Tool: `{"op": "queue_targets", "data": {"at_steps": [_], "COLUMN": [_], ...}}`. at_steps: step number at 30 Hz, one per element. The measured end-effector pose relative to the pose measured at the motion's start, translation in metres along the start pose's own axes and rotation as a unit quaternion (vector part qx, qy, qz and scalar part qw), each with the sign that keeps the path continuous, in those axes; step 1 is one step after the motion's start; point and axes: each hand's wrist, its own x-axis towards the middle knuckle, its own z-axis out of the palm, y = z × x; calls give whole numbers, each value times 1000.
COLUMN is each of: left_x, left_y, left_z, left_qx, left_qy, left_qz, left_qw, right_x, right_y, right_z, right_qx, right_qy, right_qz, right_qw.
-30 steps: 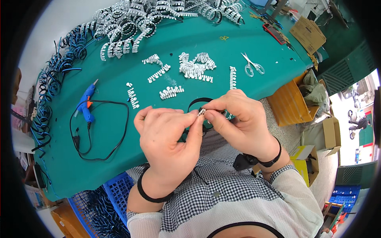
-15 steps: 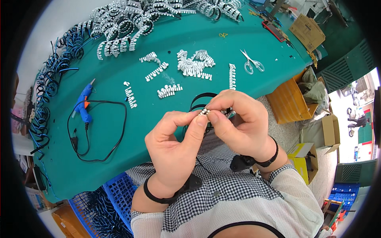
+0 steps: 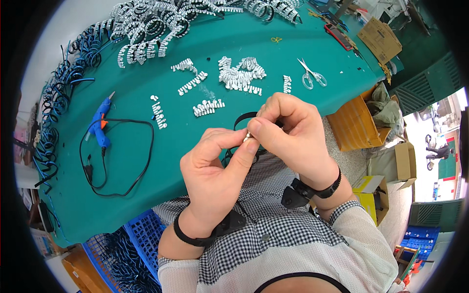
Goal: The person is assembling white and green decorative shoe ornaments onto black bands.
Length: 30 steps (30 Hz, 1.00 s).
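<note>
Above my lap, my left hand (image 3: 212, 163) and my right hand (image 3: 291, 139) meet fingertip to fingertip. Thumbs and forefingers of both pinch a black band (image 3: 245, 116) with small shiny beads (image 3: 248, 136); most of the pinched part is hidden by the fingers. The band curves out behind my hands in loops. Beyond them lie short strips of pale bead trim: a heap (image 3: 240, 78), a small cluster (image 3: 209, 108), a bent piece (image 3: 193, 84), one strip (image 3: 159, 113) at left and another (image 3: 287, 84) partly behind my right hand.
A blue glue gun (image 3: 101, 122) with a looped black cord lies left on the green table (image 3: 161, 166). Scissors (image 3: 310, 75) lie at right. Coiled white-and-black trim (image 3: 156, 29) fills the far edge, blue-black coils (image 3: 49, 132) the left. Blue baskets (image 3: 144, 227) and a carton (image 3: 348, 128) stand beside the table.
My right hand has shifted up a little and rolled inward, its thumb now covering more of the beads. The left hand stays nearly in place. The head view has tilted slightly.
</note>
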Motion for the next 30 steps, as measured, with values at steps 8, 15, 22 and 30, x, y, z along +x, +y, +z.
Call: {"op": "queue_targets", "data": {"at_steps": [8, 15, 22, 30], "left_x": [9, 6, 9, 11], "left_y": [9, 14, 19, 25], "left_z": [-14, -11, -5, -8], "left_qx": [19, 146, 100, 191], "left_qy": [-32, 19, 27, 9], "left_qz": [-75, -34, -16, -31], "left_qw": [997, 989, 994, 981], "right_x": [2, 3, 0, 0], "right_y": [2, -10, -9, -5], "right_z": [-3, -8, -11, -13], "right_qx": [6, -73, -186, -222], "right_qy": [-38, -70, -58, -82], "right_qz": [-36, -76, -116, -164], "right_qw": [999, 992, 974, 958]}}
